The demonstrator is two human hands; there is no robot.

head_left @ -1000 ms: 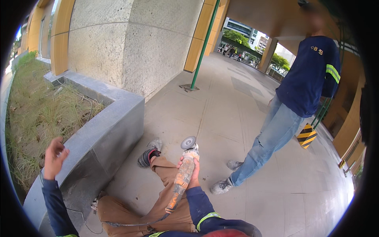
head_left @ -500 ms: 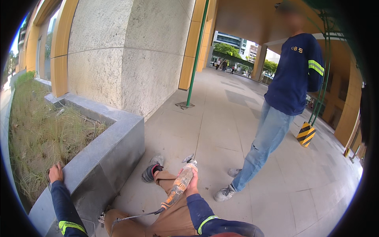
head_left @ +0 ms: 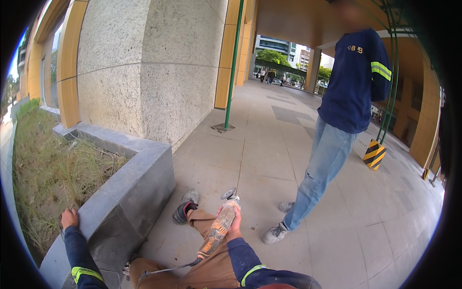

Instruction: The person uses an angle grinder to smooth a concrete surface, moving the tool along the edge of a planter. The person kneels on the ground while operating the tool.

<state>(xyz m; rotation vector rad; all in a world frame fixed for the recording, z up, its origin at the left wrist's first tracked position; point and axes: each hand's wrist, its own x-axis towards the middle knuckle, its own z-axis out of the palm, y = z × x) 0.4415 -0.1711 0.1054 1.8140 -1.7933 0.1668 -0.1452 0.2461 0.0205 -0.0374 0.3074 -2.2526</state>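
Observation:
My right hand (head_left: 234,224) is wrapped round the body of an orange and grey angle grinder (head_left: 222,225), held above my brown-trousered leg. The grinder's disc (head_left: 228,193) points away from me, over the paving. From its rear end a dark cord (head_left: 168,269) runs left across my thigh. My left hand (head_left: 70,218) rests on the inner edge of the grey stone planter wall (head_left: 125,188), beside the grass, its fingers laid over the edge and holding nothing.
A person (head_left: 349,82) in a navy top and jeans stands close by on the right. Grass (head_left: 62,164) fills the planter. A green pole (head_left: 233,67) rises near the stone-clad column (head_left: 178,62). Farther right stands a black-and-yellow striped block (head_left: 374,155) at the foot of green poles.
My view has shifted slightly, so the surroundings sit a little differently. Both hands keep their places, the right still round the grinder and the left on the planter edge.

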